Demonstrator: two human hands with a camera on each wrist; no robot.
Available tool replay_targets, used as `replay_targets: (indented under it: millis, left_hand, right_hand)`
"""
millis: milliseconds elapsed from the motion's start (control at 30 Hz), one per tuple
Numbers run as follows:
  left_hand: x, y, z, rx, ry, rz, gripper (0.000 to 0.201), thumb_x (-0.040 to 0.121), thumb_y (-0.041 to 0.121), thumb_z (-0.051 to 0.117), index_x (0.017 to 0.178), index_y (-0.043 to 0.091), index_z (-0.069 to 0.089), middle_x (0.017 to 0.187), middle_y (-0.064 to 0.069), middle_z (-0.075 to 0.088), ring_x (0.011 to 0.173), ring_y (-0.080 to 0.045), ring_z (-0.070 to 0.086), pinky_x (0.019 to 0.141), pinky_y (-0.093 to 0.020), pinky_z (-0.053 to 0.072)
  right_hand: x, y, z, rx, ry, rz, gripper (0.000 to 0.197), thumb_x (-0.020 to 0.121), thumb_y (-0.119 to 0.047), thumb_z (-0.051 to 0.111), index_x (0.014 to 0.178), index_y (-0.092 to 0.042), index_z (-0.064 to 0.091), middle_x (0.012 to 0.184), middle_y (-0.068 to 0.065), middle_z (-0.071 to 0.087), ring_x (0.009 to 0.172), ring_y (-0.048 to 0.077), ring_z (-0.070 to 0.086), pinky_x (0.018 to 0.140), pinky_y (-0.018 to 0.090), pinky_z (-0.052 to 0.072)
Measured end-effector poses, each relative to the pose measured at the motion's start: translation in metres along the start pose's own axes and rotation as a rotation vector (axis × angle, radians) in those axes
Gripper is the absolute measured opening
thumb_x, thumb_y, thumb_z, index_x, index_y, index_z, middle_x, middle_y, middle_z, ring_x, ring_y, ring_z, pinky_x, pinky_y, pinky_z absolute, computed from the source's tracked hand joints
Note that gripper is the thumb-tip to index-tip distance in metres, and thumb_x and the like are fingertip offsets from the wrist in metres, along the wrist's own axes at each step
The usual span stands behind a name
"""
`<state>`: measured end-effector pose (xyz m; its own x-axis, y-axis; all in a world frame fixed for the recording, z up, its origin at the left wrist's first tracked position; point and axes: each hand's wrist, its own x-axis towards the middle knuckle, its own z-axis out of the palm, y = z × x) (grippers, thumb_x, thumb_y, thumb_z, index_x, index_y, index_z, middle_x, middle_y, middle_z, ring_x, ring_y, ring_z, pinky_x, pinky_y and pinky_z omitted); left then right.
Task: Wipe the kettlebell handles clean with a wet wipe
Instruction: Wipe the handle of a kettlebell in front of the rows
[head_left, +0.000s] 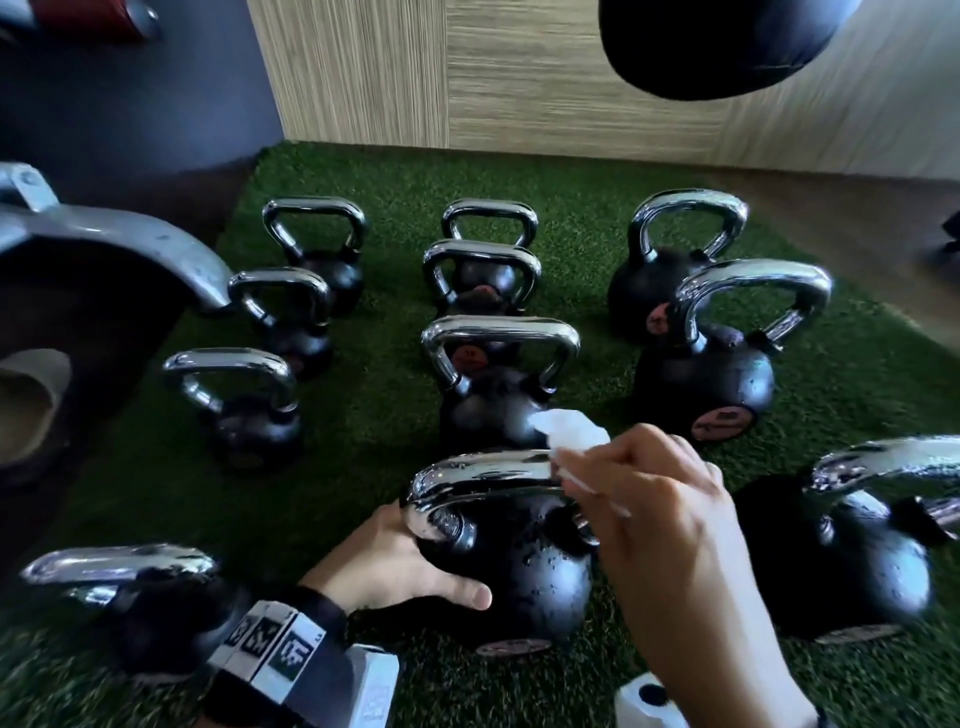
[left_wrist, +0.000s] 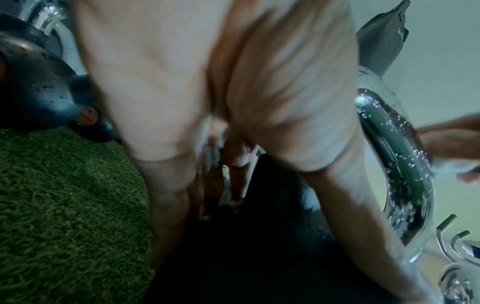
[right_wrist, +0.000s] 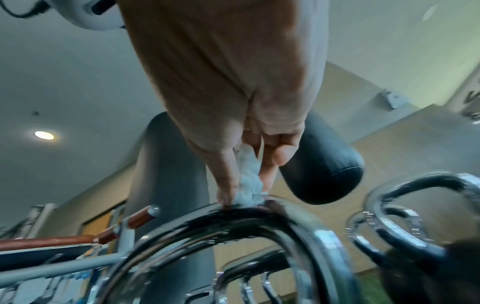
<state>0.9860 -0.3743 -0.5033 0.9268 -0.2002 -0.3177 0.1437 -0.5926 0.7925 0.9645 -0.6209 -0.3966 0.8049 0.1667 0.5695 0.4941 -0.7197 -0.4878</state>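
A black kettlebell (head_left: 524, 571) with a wet chrome handle (head_left: 483, 465) stands on green turf at the near centre. My left hand (head_left: 415, 561) grips its round body from the left, thumb on the front; in the left wrist view the left hand (left_wrist: 221, 144) lies along the dark ball (left_wrist: 259, 246). My right hand (head_left: 597, 467) pinches a crumpled white wet wipe (head_left: 574, 434) and holds it on the handle's right end. In the right wrist view the wipe (right_wrist: 249, 185) sits between thumb and fingers of my right hand (right_wrist: 244, 191), on top of the handle (right_wrist: 233, 222).
Several more chrome-handled kettlebells stand in rows on the turf (head_left: 363, 415), one close at the left (head_left: 130, 597), one close at the right (head_left: 857, 545), one just behind (head_left: 498, 389). A black punching bag (head_left: 727, 41) hangs top right. A grey metal machine part (head_left: 130, 244) juts in at the left.
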Motion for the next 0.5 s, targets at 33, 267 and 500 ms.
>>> replay_targets:
  millis: [33, 267, 500]
  left_hand:
    - [0.001, -0.002, 0.000, 0.010, -0.005, -0.015, 0.076, 0.043, 0.065, 0.096, 0.113, 0.042, 0.075, 0.113, 0.036, 0.069, 0.106, 0.025, 0.056, 0.095, -0.003, 0.042]
    - [0.005, -0.011, 0.004, 0.059, 0.066, -0.067, 0.107, 0.027, 0.085, 0.088, 0.123, 0.040, 0.069, 0.126, 0.028, 0.066, 0.122, 0.008, 0.057, 0.112, -0.024, 0.044]
    - [0.006, -0.016, 0.006, 0.097, 0.077, -0.065, 0.112, 0.033, 0.085, 0.087, 0.133, 0.044, 0.059, 0.135, 0.029, 0.059, 0.128, 0.005, 0.054, 0.115, -0.029, 0.043]
  right_hand:
    - [-0.002, 0.009, -0.004, 0.035, 0.010, 0.034, 0.023, 0.085, -0.009, 0.080, 0.100, -0.027, 0.081, 0.086, -0.010, 0.064, 0.078, 0.017, 0.061, 0.071, 0.040, 0.048]
    - [-0.001, 0.007, 0.007, 0.035, 0.032, -0.011, 0.022, 0.085, 0.002, 0.076, 0.098, -0.015, 0.080, 0.088, -0.003, 0.064, 0.082, 0.021, 0.060, 0.074, 0.026, 0.046]
    - [-0.020, 0.040, -0.001, 0.333, 0.142, 0.343, 0.014, 0.091, -0.020, 0.072, 0.098, -0.031, 0.079, 0.093, -0.015, 0.074, 0.088, -0.002, 0.068, 0.072, 0.002, 0.042]
